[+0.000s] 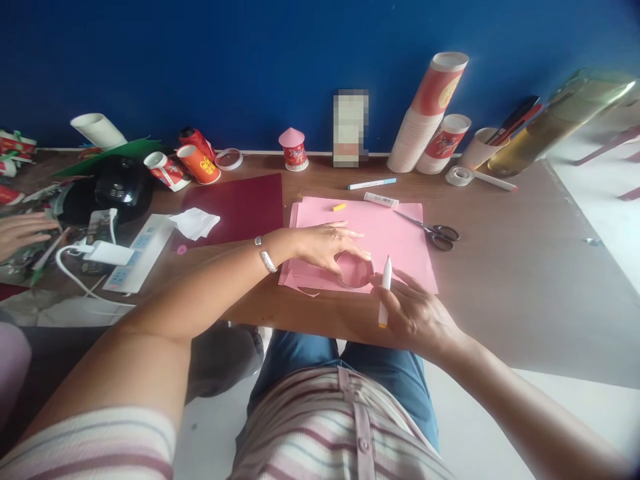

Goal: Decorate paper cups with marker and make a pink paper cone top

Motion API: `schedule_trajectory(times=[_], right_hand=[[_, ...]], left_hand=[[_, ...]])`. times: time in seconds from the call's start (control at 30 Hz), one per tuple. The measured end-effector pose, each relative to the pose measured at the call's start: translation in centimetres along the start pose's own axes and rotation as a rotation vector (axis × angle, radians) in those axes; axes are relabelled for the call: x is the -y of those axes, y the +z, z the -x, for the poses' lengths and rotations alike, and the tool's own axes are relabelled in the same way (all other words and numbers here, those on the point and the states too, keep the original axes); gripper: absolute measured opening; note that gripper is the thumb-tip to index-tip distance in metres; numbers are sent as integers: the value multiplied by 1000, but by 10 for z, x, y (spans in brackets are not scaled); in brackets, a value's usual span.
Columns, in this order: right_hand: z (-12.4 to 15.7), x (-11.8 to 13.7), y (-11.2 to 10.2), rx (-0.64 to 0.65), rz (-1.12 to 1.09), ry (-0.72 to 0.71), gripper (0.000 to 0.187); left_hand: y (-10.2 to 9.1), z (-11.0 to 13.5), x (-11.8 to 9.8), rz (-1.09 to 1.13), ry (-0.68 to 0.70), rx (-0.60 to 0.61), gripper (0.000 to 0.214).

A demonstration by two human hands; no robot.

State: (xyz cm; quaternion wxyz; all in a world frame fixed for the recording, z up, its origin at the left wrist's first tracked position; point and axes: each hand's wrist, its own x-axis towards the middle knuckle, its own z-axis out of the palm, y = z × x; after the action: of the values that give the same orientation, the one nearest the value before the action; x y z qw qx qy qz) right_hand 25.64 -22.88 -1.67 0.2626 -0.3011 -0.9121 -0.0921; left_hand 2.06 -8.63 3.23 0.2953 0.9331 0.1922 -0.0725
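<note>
A thin round ring, perhaps a tape roll, lies flat on a stack of pink paper. My left hand reaches over it, thumb and fingers pressed to its rim. In my right hand a white marker is held between thumb and fingers, its bare tip pointing up and away. The fingertips of that hand come against the ring's right side. Toward the sheet's back lie a small yellow cap, a white glue stick and black-handled scissors.
Behind the paper rest a blue-capped marker and a cup with a pink cone roof. Stacked paper cups and a bottle stand back right. At left are a power strip and another person's hand.
</note>
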Motion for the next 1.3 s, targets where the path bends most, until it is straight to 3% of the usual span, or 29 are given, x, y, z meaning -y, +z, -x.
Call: schedule_trajectory(times=[0.33,0.43,0.57,0.7,0.83,1.0,1.3], right_hand=[[-1,1,-6,-36,9,8,52],[-3,18,-18,-92,-3,-10,44],[-17,49,-22,-78,-126,-151,24],[-41,64,-7,-41,29,-186,7],[-62,68,13,-21,195,-199,17],[-75,77,32,11,347,-148,16],[-85,85,46,23,447,-76,22]], left_hand=[[1,0,7,-10,-24,26,63],[0,0,6,8,-6,32,62],[-2,-1,3,3,-22,35,63],[-2,-1,1,-45,-29,30,64],[0,-2,4,-21,-13,29,65],[0,0,6,-33,3,14,64],[3,-2,5,-53,-9,-11,67]])
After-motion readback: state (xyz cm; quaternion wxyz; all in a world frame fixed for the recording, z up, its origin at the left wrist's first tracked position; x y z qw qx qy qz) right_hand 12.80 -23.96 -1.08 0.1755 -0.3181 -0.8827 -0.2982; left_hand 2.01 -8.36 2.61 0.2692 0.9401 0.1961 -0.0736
